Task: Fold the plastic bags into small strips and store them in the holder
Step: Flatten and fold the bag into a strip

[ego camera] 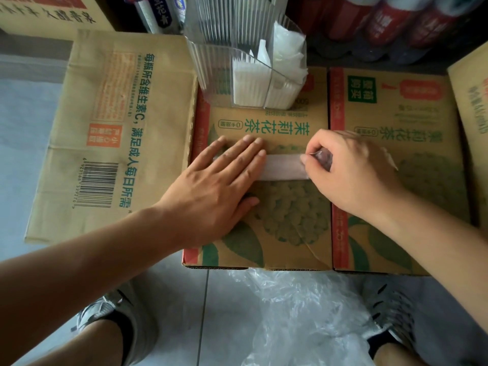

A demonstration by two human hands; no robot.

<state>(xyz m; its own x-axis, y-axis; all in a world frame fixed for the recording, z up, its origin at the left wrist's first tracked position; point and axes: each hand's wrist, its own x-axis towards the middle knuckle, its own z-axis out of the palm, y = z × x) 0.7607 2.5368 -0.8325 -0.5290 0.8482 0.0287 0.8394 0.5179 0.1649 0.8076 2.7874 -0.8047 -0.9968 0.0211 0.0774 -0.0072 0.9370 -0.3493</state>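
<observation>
The left grip (224,175) lies flat, fingers straight, pressing one end of the strip (284,169) onto the box (290,233). The right grip (351,165) pinches its other end. The holder (211,70) stands beyond both grips.
</observation>
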